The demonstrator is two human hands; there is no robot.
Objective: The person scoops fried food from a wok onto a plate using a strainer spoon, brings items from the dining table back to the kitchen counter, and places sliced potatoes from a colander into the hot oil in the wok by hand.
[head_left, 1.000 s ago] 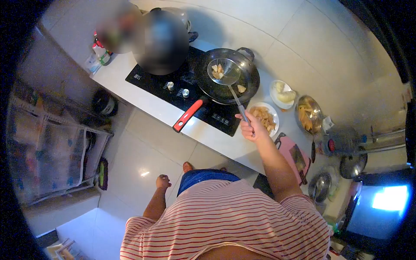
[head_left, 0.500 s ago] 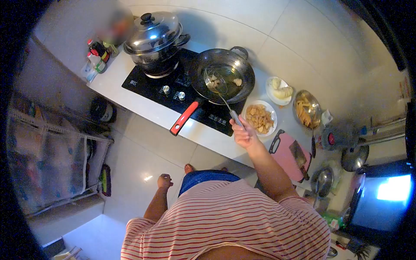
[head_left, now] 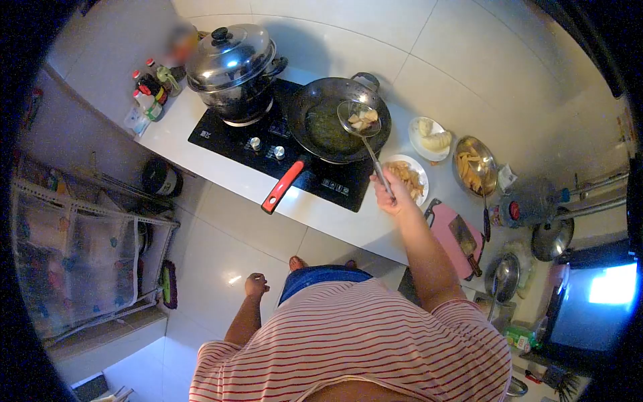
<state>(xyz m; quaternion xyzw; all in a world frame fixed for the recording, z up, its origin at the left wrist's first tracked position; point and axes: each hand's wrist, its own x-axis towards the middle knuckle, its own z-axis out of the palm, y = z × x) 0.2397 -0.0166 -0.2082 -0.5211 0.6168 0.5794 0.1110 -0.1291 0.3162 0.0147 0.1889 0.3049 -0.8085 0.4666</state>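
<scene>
My right hand [head_left: 390, 191] is wrapped around the handle of a skimmer [head_left: 372, 153]. In its round bowl lie several pale golden food chunks [head_left: 362, 120], held above the right side of a dark wok [head_left: 305, 110]. Oil [head_left: 331, 134] covers the wok's bottom. The wok's red handle [head_left: 284, 184] points toward me, untouched. Just below the skimmer is a white plate of browned chunks [head_left: 416, 175], partly hidden by my right hand. Down at my side hangs my left hand [head_left: 256, 285], its fingers curled with nothing visible in them.
A lidded steamer pot [head_left: 231, 74] stands left on the black cooktop [head_left: 221, 134]. Right of the wok are a plate of pale slices [head_left: 431, 139], a metal bowl of yellow strips [head_left: 474, 164], and a pink cutting board [head_left: 449, 234] bearing a cleaver [head_left: 463, 238]. Bottles [head_left: 149, 87] line the left wall.
The skimmer has risen out of the oil and moved right, now carrying the chunks that were in the wok. My right hand shifted right, over the plate's edge. My left hand stayed low.
</scene>
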